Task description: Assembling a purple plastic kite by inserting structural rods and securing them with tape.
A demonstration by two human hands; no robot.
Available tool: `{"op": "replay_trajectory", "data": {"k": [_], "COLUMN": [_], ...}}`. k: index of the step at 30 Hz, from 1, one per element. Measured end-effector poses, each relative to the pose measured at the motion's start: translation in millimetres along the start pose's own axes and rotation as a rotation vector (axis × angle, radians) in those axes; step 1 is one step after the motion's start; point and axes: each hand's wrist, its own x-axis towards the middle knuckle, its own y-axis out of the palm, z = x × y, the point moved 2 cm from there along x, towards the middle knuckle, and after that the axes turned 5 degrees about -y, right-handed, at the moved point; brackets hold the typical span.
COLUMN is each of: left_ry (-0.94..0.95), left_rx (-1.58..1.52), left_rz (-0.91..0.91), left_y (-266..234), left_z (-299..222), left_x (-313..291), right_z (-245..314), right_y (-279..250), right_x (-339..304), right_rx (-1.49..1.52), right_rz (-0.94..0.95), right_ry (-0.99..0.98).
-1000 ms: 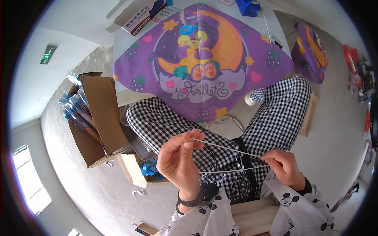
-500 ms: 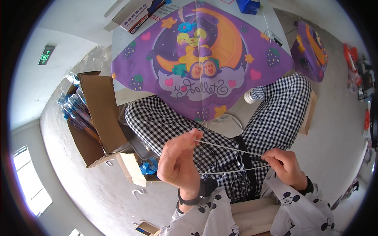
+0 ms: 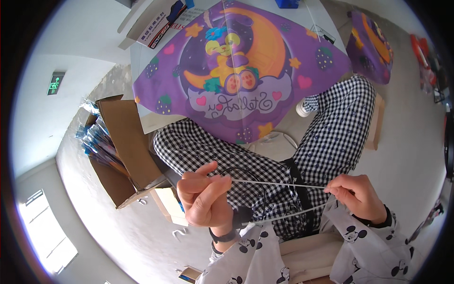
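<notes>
A thin white cord (image 3: 279, 183) is stretched between my hands above my lap, with a second length hanging slacker below it. My left hand (image 3: 203, 196) pinches one end of the upper stretch between thumb and fingers. At the other end, my right hand (image 3: 357, 196) grips the cord with curled fingers. Beyond them a purple diamond-shaped kite sail (image 3: 189, 71) lies across a white table, its near tip hanging over my knees. It bears a cartoon animal on an orange moon, with hearts and stars. Neither hand touches the sail.
On my left stands an open cardboard box (image 3: 127, 142) full of plastic-wrapped packs, with a smaller carton (image 3: 170, 206) beside it. A printed box (image 3: 158, 23) and a blue object (image 3: 288, 4) sit on the table (image 3: 151, 122). Another purple printed piece (image 3: 371, 47) hangs at the far right.
My left hand has moved slightly left and down, its fingers shifting on the cord. My right hand has moved a little right, so the upper stretch now runs nearly level.
</notes>
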Motion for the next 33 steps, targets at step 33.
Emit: {"op": "replay_trajectory", "data": {"k": [33], "left_ry": [-0.637], "left_rx": [-0.706], "left_rz": [-0.169], "left_y": [30], "left_z": [-6], "left_x": [-25], "right_z": [5], "right_y": [14], "right_x": [21], "right_rx": [0.215], "right_rz": [0.056], "right_ry": [-0.127]}}
